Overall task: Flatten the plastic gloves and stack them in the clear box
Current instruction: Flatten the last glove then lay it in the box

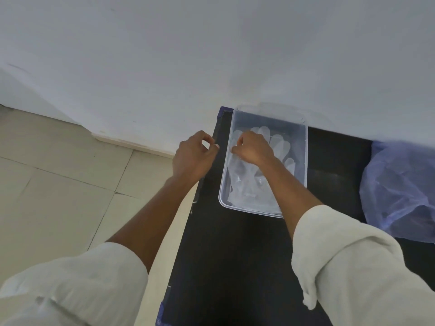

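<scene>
A clear plastic box (306, 149) stands at the far left corner of a black table (235, 260). Flat translucent plastic gloves (280, 143) lie stacked inside it, fingers pointing to the far end. My right hand (253, 148) is down inside the box over the gloves, its fingertips pinched on the top glove near the left wall. My left hand (191, 158) hovers just outside the box, over the table's left edge, with thumb and fingers curled together; I see nothing in it. My right forearm hides part of the stack.
A crumpled bluish translucent plastic bag (400, 184) lies on the table at the right. A pale wall (211, 55) rises directly behind the box. Left of the table is a tiled floor (58, 180).
</scene>
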